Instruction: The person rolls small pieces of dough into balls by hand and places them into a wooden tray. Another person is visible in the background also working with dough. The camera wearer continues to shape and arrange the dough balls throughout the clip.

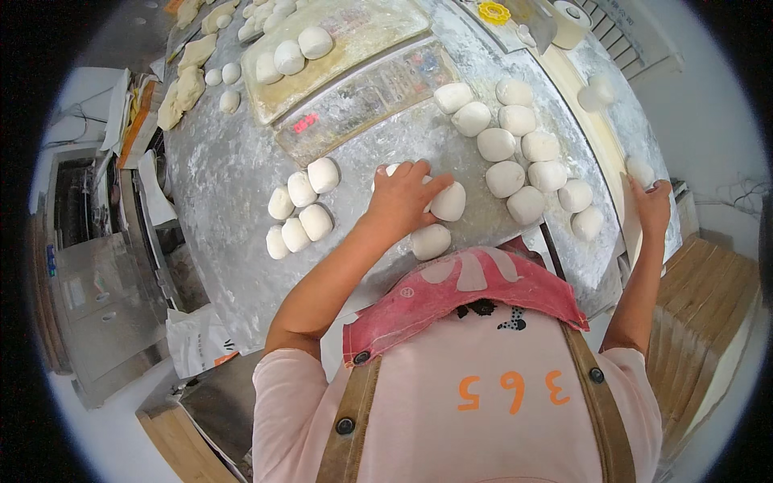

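On the floured metal worktable [241, 163], my left hand [406, 194] rests over a few white dough balls, its fingers spread and partly hiding them; one dough ball [449, 201] shows at its fingertips and another [430, 242] lies nearer my apron. At the right, my right hand [652, 202] has its fingers on a dough ball [640, 171] at the pale strip along the table's right side. Several dough balls [505, 179] stand in uneven rows between my hands. A smaller group of dough balls [302, 189] sits left of my left hand.
A scale [362, 99] with a red display lies beyond my left hand, below a floured board [350, 66] bearing dough balls. Irregular dough pieces [183, 95] lie at the far left. A yellow flower-shaped thing [494, 12] is at the back. Stacked cardboard [703, 290] stands lower right.
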The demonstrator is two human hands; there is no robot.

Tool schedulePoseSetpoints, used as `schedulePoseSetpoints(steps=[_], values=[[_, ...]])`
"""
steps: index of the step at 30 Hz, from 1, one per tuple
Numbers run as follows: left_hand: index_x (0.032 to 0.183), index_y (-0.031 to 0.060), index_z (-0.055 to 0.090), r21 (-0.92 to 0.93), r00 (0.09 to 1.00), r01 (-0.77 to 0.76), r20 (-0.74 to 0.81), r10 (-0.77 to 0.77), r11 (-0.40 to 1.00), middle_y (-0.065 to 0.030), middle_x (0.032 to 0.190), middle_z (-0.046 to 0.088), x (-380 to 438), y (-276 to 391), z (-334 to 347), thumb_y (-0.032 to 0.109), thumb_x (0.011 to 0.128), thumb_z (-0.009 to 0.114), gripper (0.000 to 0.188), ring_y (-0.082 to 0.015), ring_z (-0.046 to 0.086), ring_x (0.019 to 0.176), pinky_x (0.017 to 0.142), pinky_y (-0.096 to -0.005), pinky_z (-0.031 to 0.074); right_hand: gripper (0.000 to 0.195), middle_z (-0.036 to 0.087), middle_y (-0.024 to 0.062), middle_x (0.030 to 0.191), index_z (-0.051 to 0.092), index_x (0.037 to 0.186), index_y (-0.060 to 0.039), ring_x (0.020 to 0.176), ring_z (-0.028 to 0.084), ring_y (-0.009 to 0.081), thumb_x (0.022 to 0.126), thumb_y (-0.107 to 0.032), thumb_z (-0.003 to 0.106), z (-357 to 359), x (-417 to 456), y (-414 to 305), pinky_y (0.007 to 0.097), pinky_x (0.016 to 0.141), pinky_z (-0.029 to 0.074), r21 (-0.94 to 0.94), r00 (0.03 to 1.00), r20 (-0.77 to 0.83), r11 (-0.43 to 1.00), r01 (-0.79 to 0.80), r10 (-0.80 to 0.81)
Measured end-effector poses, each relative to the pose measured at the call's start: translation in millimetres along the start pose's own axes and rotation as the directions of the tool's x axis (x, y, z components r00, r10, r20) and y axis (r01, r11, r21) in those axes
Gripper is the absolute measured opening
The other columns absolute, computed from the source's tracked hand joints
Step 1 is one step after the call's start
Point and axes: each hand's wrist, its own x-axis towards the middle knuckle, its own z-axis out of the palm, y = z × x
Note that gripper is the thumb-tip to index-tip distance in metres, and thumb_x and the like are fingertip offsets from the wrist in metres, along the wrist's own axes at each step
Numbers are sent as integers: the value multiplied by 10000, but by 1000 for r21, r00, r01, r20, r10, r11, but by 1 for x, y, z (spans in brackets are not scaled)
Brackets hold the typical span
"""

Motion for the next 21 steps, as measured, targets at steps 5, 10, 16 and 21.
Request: schedulePoseSetpoints(steps=[5, 10, 16, 21], values=[[1290, 268, 609, -86, 998, -42, -50, 38, 995, -58, 1196, 564, 3, -7, -1, 261, 617, 878, 725, -269, 559, 1144, 929, -530, 424, 809, 589, 237, 1299, 473, 1372, -6, 1189, 593, 360, 762, -414, 815, 35, 39, 51, 411, 994, 466, 109, 921, -137, 919, 379, -364], [1278, 252, 607, -123, 994, -35, -104, 22, 992, -60, 1205, 568, 0, -13, 3, 252, 615, 875, 716, -281, 562, 1139, 909, -521, 431, 760, 642, 174, 1243, 491, 1416, -138, 1116, 638, 339, 761, -344, 817, 9, 17, 40, 389, 941, 501, 125, 923, -3, 916, 381, -384], [1276, 254, 598, -79, 999, 10, -47, -14, 997, -55, 1186, 568, 3, -10, -1, 266, 615, 875, 716, -282, 563, 1130, 887, -530, 447, 640, 706, 158, 1060, 531, 1387, -203, 951, 695, 325, 804, -302, 775, -14, -29, 19, 399, 795, 538, 85, 839, -31, 835, 543, -543], [1277, 269, 598, -36, 999, 46, -17, -47, 998, -50, 1158, 568, 9, 2, -3, 300, 654, 855, 674, -283, 564, 1114, 872, -544, 462, 506, 711, 174, 1013, 579, 1337, -198, 949, 692, 341, 861, -318, 703, -29, -5, 15, 425, 802, 532, -72, 850, 79, 848, 526, -521]])
